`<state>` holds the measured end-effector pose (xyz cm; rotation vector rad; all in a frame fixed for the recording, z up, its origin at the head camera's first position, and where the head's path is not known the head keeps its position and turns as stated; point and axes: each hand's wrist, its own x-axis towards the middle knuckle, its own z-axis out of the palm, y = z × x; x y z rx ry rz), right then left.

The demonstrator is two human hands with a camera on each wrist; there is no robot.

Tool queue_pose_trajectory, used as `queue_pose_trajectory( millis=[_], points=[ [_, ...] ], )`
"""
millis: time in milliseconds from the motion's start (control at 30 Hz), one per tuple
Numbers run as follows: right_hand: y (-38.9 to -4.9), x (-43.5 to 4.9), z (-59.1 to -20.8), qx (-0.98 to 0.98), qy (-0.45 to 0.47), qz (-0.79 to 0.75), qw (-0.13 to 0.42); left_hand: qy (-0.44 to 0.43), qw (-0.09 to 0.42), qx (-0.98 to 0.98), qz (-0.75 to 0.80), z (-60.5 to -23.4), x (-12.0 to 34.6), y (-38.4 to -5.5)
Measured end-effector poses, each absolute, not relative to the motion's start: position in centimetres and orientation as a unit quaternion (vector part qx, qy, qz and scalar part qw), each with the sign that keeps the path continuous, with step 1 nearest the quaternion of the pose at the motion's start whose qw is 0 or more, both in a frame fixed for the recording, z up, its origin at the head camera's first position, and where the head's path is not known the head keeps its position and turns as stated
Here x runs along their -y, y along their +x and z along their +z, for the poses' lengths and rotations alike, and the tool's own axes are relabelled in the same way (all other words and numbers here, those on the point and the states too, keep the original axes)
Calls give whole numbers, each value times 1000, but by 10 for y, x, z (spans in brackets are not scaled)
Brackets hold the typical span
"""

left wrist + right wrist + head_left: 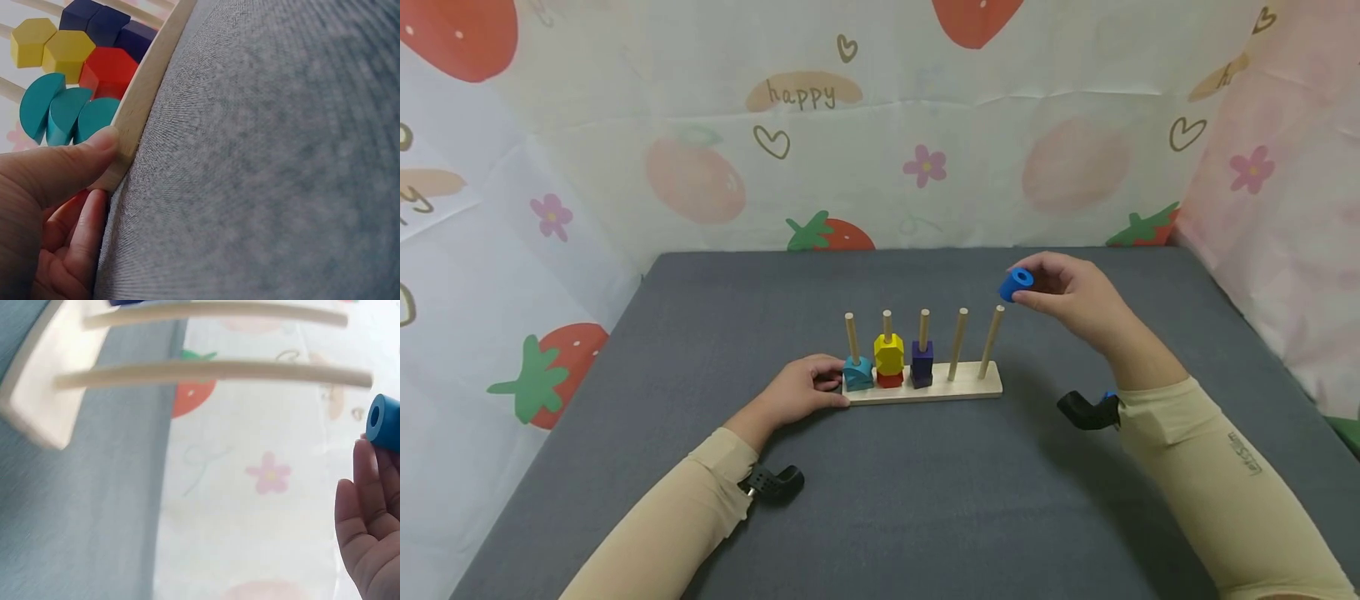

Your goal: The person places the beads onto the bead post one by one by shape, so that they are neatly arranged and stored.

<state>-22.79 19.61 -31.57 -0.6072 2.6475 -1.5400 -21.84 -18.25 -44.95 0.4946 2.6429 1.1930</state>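
Note:
A wooden peg board (925, 393) with several upright pegs stands on the table. My left hand (801, 387) grips its left end, the thumb (102, 139) against the wood and the other fingers curled beside it. Between thumb and fingertips, my right hand (1075, 296) pinches a blue cylinder (1013, 286) with a hole through it. The cylinder is tilted, just above the tip of the rightmost peg (992, 342) and apart from it. Teal half-round blocks (858, 374) sit on the leftmost peg. Yellow blocks (889, 355) rest over a red hexagonal block (890, 380) on the second.
Dark purple blocks (922, 362) are stacked on the third peg. The fourth peg (958, 343) is bare. A grey cloth covers the table (910, 500), and a patterned curtain (880, 183) hangs behind it. Black wrist mounts (778, 483) stick out from both sleeves.

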Motion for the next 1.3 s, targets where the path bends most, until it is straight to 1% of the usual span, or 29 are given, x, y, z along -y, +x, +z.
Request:
queue_pose_trajectory(
  millis=[167,400,600,933,1100,1300],
  points=[
    [-230,-178,-308,-834,-237,-498,19,167,102,-894,404,-449,184,-218],
    [-232,-159,-308,-829,-259,-493,52,166,106,-893,406,-451,184,-219],
    [-232,-151,-315,-836,-261,-476,78,171,106,-890,410,-451,185,-218],
    [-232,-148,-322,-845,-271,-452,92,170,108,-890,410,-451,184,-218],
    [-229,-152,-322,-839,-275,-463,79,166,107,-890,411,-451,184,-218],
    [-228,-175,-333,-820,-254,-510,56,161,110,-888,416,-451,183,-219]
  ],
)
